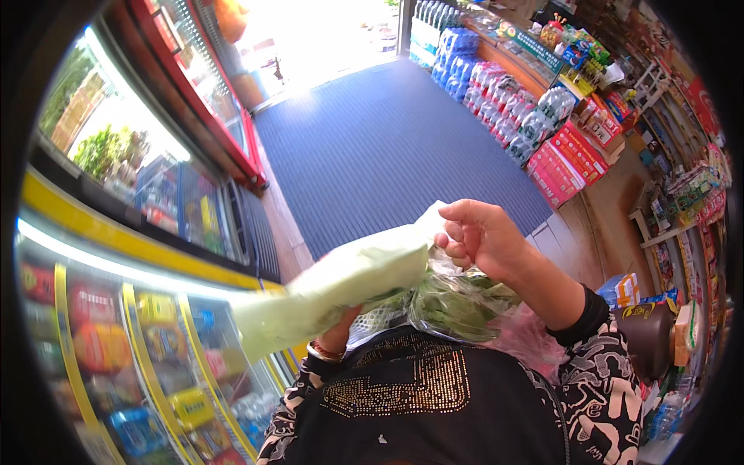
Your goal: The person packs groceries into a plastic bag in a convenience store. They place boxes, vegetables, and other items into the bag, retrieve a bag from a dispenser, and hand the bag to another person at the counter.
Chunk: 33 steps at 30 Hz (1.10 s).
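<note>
My right hand pinches the upper end of a pale green-white sheet or bag between thumb and fingers. Beneath the sheet's lower side is my left hand, mostly hidden, and it appears to hold the sheet from below. The sheet stretches slantwise across the front of my body, its loose end hanging toward the lower left. Just below my right hand, against my black top, lies a clear plastic bag of leafy greens. A pink plastic bag is beside it, partly behind my right forearm.
A ribbed blue mat covers the floor toward the bright doorway. Glass-door drink coolers with a yellow frame stand at the left. Shrink-wrapped bottle packs and red cartons line the counter at the right, with stocked shelves beyond.
</note>
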Motion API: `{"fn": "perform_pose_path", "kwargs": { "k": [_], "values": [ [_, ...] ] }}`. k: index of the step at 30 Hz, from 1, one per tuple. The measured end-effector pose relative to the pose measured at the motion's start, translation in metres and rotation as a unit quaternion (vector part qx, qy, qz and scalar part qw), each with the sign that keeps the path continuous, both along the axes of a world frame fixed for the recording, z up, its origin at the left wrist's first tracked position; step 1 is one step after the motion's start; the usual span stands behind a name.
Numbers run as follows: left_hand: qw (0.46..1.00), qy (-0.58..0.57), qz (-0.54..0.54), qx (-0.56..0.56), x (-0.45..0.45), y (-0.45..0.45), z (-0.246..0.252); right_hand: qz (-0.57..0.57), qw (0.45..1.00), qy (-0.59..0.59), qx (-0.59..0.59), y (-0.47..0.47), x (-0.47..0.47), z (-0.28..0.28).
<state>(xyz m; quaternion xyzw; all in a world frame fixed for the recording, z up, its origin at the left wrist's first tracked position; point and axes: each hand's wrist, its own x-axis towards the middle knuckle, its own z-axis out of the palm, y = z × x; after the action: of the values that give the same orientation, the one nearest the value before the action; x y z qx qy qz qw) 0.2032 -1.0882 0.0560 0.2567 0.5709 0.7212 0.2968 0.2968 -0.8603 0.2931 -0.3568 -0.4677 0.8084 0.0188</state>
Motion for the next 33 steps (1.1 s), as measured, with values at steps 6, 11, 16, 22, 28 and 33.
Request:
{"fn": "perform_pose_path", "kwargs": {
  "k": [6,11,16,22,28,33],
  "values": [
    [0.909,0.278,-0.163,0.265,-0.130,0.147,0.039,-0.067,0.997,-0.023,0.022,0.074,-0.087,0.024],
    [0.838,0.358,-0.191,0.365,-0.192,0.233,0.054,-0.162,0.986,0.036,-0.023,0.142,-0.122,0.021],
    [0.834,0.326,-0.248,0.369,-0.228,0.296,0.052,-0.228,0.971,0.072,0.004,0.196,-0.161,0.004],
    [0.792,0.305,-0.374,0.375,-0.279,0.378,0.069,-0.185,0.968,0.118,0.118,0.248,-0.209,0.005],
    [0.757,0.332,-0.406,0.389,-0.307,0.480,0.073,-0.238,0.953,0.023,0.186,0.271,-0.237,0.028],
    [0.762,0.380,-0.435,0.293,-0.350,0.555,0.054,-0.317,0.924,0.017,0.213,0.303,-0.286,0.015]
  ]
}}
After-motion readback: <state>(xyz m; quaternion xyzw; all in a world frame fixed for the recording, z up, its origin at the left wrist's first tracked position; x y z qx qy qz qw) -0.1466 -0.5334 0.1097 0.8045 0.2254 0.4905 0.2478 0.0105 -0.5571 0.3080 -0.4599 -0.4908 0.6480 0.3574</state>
